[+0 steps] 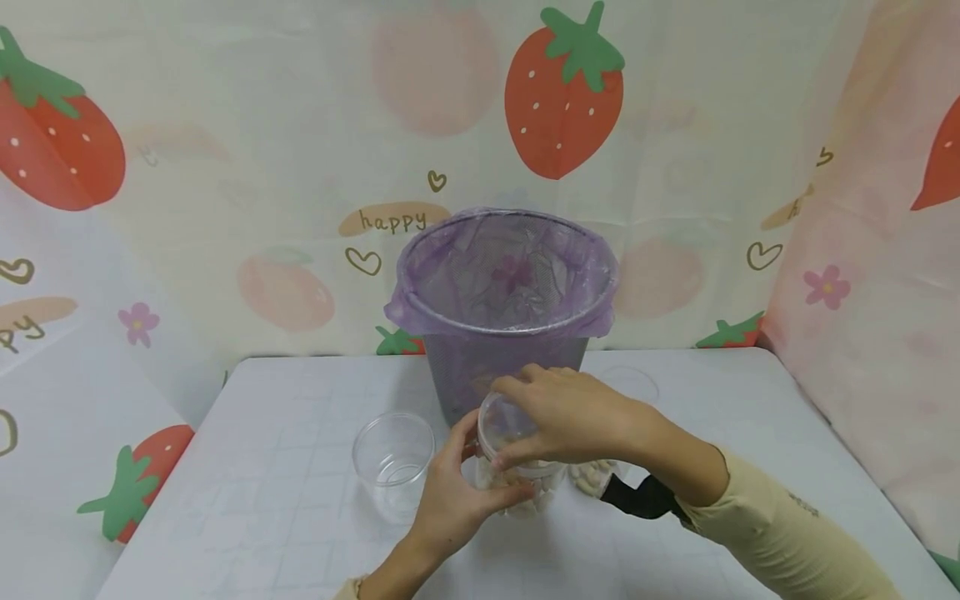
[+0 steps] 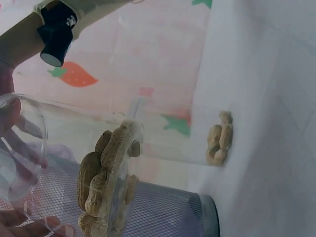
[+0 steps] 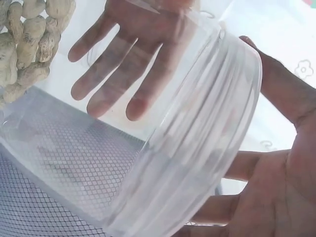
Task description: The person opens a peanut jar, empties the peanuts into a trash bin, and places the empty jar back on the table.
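A clear plastic jar (image 1: 536,500) with peanuts (image 2: 101,177) at its bottom is between my two hands, in front of the bin. My left hand (image 1: 465,496) grips its side, thumb across the front; in the right wrist view its fingers (image 3: 143,89) show through the clear wall. From above, my right hand (image 1: 573,417) holds the jar's ridged clear lid (image 3: 212,128), fingers and thumb round the edge. Just right of the jar, partly behind my right hand, another clear container stands with peanuts (image 1: 592,477) at its bottom.
A mesh bin (image 1: 457,367) lined with a purple bag (image 1: 600,317) stands at the back middle of the white table (image 1: 300,500). A clear cup (image 1: 393,458) stands to the left of my left hand. Behind the table hangs a strawberry-printed cloth (image 1: 300,150).
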A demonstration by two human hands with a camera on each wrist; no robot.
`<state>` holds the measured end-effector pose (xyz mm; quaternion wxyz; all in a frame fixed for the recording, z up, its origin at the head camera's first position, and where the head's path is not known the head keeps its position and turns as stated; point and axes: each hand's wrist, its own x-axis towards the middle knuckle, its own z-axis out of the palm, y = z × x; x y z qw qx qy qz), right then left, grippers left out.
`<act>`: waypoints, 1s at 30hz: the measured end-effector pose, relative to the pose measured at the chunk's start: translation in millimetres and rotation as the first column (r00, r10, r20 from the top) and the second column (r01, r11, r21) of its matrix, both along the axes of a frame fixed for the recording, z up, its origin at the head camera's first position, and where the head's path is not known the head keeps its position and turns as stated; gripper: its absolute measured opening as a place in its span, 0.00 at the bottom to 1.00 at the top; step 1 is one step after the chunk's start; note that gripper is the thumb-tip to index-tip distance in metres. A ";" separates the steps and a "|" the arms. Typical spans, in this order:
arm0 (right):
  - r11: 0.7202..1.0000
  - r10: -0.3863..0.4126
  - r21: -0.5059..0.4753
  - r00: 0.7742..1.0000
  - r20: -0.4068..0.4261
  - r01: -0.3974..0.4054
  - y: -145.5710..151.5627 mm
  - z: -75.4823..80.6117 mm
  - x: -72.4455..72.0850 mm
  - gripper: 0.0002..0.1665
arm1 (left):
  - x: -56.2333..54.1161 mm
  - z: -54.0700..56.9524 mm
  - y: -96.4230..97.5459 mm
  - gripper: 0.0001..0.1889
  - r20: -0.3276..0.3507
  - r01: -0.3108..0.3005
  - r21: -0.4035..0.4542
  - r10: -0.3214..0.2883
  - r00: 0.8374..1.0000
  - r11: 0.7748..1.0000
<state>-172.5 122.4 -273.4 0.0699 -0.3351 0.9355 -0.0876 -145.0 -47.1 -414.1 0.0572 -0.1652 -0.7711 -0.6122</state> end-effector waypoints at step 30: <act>0.999 0.034 -0.036 0.999 -0.008 -0.034 -3.4 -5.4 -0.3 0.45 | 0.2 -1.1 0.9 0.46 -0.009 -0.061 -0.005 0.061 0.998 0.998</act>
